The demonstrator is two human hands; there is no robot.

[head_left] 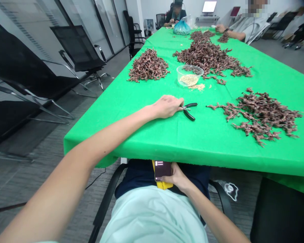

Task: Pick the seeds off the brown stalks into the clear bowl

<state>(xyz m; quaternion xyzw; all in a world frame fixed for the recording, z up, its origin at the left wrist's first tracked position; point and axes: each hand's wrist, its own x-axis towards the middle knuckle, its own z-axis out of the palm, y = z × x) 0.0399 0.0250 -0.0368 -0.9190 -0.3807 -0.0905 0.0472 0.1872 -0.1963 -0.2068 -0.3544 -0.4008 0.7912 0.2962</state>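
My left hand rests on the green tablecloth, its fingers closed at the head of small pliers with black handles; the handles point right and stand apart. In my lap, below the table edge, my right hand holds a dark phone with its screen lit. Something yellow lies under the phone. Beyond my left hand is a clear round tub with pale grains inside, and a few grains are spilled beside it.
Piles of brown, twisted dried pieces lie at the left, centre back and right. A blue bag stands at the far end, where two people sit. Black chairs line the left; another chair is at lower right.
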